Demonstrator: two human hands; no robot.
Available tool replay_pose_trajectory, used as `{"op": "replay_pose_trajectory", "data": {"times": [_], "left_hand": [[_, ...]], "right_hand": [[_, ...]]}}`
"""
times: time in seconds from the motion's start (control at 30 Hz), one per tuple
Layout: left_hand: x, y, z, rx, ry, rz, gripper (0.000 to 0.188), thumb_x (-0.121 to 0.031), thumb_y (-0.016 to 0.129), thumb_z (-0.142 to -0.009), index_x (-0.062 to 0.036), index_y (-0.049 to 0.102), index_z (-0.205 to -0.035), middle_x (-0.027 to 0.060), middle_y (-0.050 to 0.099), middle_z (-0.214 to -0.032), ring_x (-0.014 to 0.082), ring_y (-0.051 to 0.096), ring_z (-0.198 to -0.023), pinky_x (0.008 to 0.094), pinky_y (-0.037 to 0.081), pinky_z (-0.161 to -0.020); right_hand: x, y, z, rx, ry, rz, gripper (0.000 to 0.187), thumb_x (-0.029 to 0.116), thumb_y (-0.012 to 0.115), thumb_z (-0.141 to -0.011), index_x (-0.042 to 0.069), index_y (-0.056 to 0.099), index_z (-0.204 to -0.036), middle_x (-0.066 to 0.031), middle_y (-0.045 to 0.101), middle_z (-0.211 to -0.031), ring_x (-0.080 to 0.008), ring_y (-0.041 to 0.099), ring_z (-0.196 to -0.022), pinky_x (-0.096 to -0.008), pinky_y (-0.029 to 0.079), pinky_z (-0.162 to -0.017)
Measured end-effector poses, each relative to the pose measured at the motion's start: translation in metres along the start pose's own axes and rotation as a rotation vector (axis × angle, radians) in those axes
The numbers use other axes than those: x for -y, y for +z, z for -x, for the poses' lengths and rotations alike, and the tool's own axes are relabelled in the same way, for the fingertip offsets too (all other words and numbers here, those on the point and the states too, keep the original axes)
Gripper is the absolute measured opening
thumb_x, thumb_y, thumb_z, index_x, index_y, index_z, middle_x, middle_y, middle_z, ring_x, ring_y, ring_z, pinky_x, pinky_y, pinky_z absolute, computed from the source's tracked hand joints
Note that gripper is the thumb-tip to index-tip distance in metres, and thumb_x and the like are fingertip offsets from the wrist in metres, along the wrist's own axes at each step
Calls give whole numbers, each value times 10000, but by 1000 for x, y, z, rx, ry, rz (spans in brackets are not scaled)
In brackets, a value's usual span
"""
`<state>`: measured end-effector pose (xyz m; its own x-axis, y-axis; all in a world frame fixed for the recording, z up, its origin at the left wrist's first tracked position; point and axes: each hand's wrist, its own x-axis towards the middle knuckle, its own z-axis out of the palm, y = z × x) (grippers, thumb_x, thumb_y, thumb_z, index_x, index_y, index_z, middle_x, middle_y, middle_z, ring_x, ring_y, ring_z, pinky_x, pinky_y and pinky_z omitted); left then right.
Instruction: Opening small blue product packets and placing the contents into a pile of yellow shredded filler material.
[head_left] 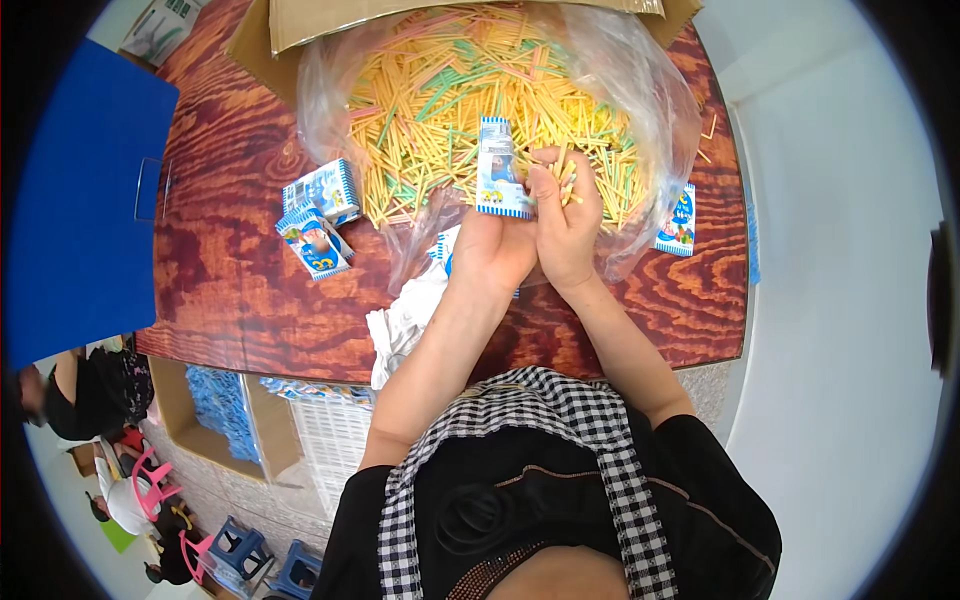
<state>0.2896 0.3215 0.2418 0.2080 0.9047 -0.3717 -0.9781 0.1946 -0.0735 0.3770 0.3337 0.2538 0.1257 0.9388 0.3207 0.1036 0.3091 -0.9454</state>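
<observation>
My left hand (492,245) is under a small blue-and-white packet (500,168) and holds it upright by its lower end. Pinched between the thumb and fingers of my right hand (568,218) are several thin yellow sticks (566,180), right beside the packet. Both hands are close together at the near edge of a heap of thin pastel sticks (450,95), mostly yellow, with some pink and green. A clear plastic liner (650,90) surrounds the heap. The fingers of my left hand are partly hidden behind the packet.
A cardboard box (400,22) stands behind the heap on the wood-patterned table (240,260). Two packets (318,215) lie left, and another packet (677,222) lies right. White cloth (405,325) sits by my left forearm. Below left are a carton of blue wrappers (220,400) and a white basket (332,430).
</observation>
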Motion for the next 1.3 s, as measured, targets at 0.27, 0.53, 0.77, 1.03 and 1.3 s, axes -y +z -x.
{"op": "replay_pose_trajectory", "data": {"times": [0.27, 0.53, 0.77, 1.03, 1.3], "left_hand": [[-16, 4, 5, 149, 20, -22, 214, -152, 441, -972, -36, 553, -1114, 82, 602, -1052, 196, 577, -972, 349, 477, -911], [-22, 1, 5, -31, 59, -120, 218, -138, 421, -977, -37, 543, -1127, 89, 592, -1070, 193, 570, -988, 355, 474, -906], [-4, 36, 46, -139, 113, -562, 265, -209, 424, -982, -24, 546, -1128, 124, 569, -1168, 224, 529, -1102, 395, 379, -999], [-24, 45, 24, 235, 345, -989, 205, -166, 503, -964, -24, 556, -1102, 97, 626, -1125, 155, 556, -1072, 316, 394, -962], [-31, 44, 19, -22, 165, -1241, 148, -188, 521, -960, -53, 567, -1000, 33, 620, -860, 99, 564, -843, 242, 428, -805]], "right_hand": [[-3, -7, 1, 230, -86, 164, 227, 163, 641, -852, 27, 569, -1019, -125, 579, -952, -294, 503, -949, -382, 353, -893], [5, -13, 2, 293, -177, 316, 229, 137, 581, -897, 26, 539, -1092, -109, 586, -945, -241, 529, -913, -343, 401, -845], [9, -31, -9, 416, 514, -473, 98, 122, 535, -943, 29, 553, -968, -2, 560, -734, -112, 559, -699, -240, 460, -660], [17, -34, 2, 622, 709, -526, 83, 107, 573, -918, 24, 569, -927, -25, 567, -766, -121, 552, -698, -257, 460, -633], [10, -43, 4, 876, 977, -967, 185, 160, 625, -895, 30, 549, -1003, -46, 561, -796, -147, 556, -705, -261, 456, -620]]}}
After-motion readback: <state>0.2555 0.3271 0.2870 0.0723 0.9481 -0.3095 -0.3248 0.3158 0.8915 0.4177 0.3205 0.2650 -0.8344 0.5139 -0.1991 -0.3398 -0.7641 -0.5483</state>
